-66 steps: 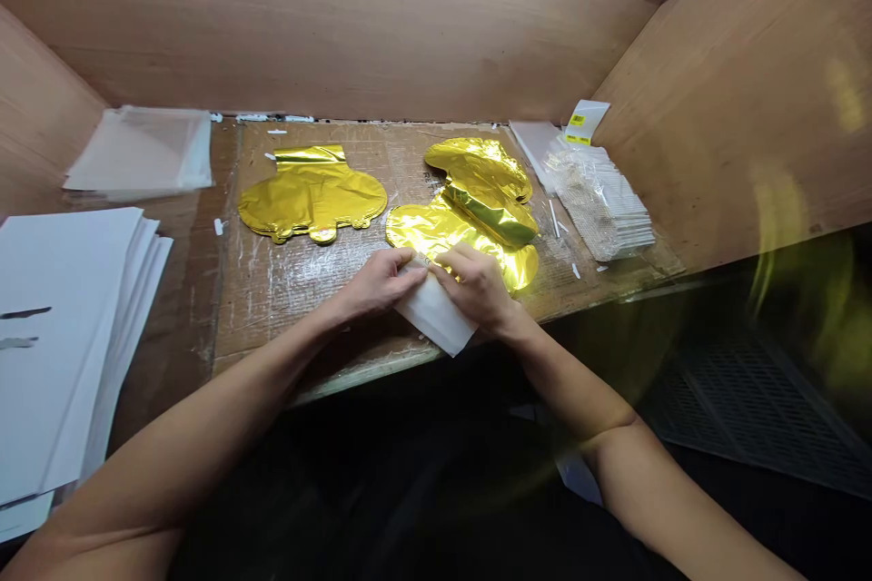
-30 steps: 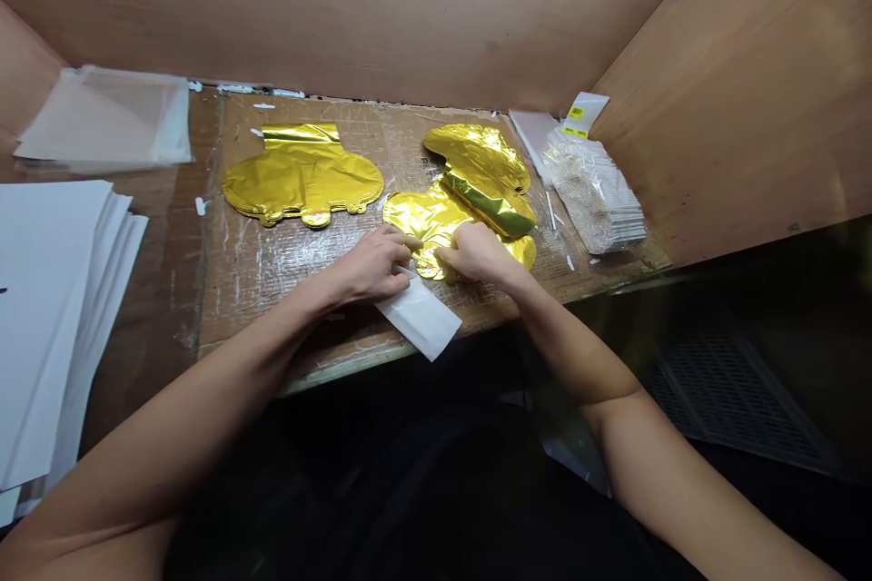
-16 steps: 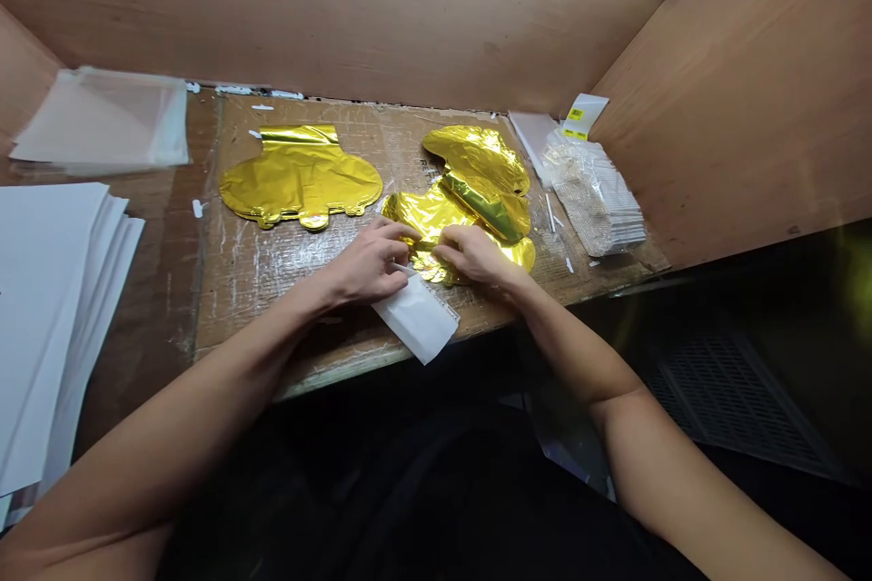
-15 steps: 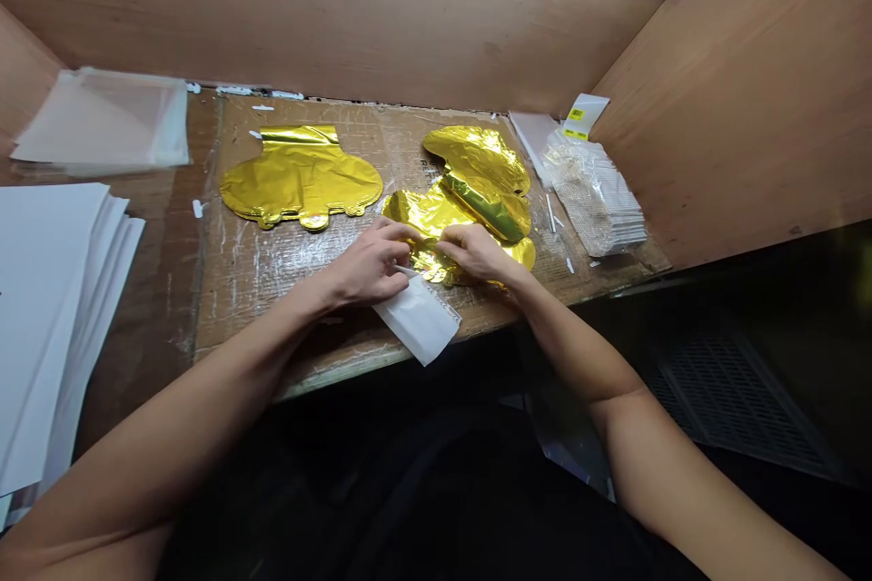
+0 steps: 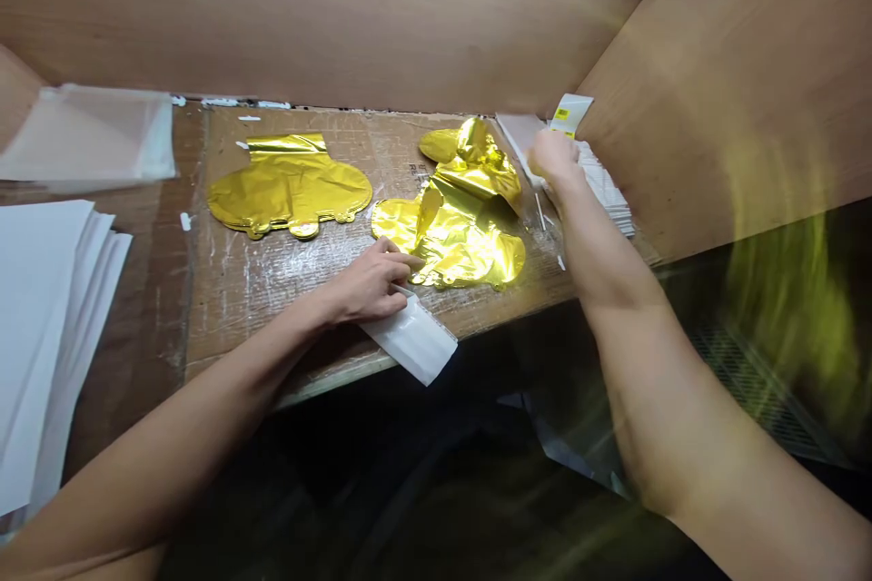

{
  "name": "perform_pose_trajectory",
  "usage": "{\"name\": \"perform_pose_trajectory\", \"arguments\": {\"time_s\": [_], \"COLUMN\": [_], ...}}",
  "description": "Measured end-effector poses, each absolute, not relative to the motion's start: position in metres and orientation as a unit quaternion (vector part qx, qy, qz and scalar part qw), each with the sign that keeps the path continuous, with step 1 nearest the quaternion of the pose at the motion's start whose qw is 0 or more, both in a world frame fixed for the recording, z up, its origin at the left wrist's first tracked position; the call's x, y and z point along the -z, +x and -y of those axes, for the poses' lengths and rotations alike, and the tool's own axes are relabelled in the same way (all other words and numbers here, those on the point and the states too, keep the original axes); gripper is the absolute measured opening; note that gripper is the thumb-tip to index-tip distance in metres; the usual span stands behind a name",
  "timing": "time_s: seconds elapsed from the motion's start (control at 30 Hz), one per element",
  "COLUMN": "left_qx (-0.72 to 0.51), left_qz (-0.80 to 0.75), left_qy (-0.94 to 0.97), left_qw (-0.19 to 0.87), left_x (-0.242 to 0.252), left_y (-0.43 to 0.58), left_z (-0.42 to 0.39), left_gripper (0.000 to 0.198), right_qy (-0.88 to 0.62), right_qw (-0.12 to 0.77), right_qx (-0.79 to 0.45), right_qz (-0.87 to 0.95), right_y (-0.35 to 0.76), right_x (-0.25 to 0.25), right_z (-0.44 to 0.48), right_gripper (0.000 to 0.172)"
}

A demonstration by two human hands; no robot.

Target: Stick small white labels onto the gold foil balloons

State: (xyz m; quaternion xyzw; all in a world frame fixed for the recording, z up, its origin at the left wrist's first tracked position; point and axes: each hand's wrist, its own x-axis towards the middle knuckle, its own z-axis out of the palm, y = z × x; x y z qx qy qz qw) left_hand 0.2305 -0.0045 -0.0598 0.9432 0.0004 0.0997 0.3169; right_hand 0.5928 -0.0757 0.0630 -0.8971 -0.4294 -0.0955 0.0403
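My left hand [image 5: 371,283] grips the end of a white paper packet [image 5: 411,341], which juts over the front edge of the worktop. Its fingertips lie just short of a crumpled pile of gold foil balloons [image 5: 453,245]. One foil flap in the pile stands up, and the upper balloon is bunched. Farther left lies a flat gold foil balloon [image 5: 290,195], with neither hand touching it. My right hand [image 5: 553,157] is blurred at the back right, over a stack of clear packets [image 5: 609,195], and partly hides them.
Stacked white sheets [image 5: 47,336] and clear plastic sleeves [image 5: 88,134] lie at the left. Wooden partition walls [image 5: 306,9] close off the back and right. The taped cardboard worktop [image 5: 272,309] ends at a front edge, with darkness below.
My right hand has left the foil and moved to the back right stack. The foil pile has loosened and spread, with a flap raised. The left hand and packet stay close to where they were.
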Motion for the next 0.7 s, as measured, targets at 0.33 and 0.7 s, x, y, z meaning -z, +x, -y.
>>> {"name": "perform_pose_trajectory", "arguments": {"time_s": [0.33, 0.7], "left_qx": [-0.22, -0.206], "left_qz": [-0.203, -0.203], "left_qy": [0.772, 0.76], "left_qw": [0.561, 0.582], "left_x": [0.047, 0.047], "left_y": [0.227, 0.229], "left_z": [-0.007, 0.011], "left_gripper": [0.015, 0.032], "right_qy": [-0.654, -0.673], "right_qw": [0.27, 0.32], "right_qx": [-0.341, -0.141], "right_qz": [0.619, 0.652], "right_y": [0.44, 0.404], "right_x": [-0.001, 0.034], "right_z": [0.154, 0.172], "right_gripper": [0.029, 0.023]}}
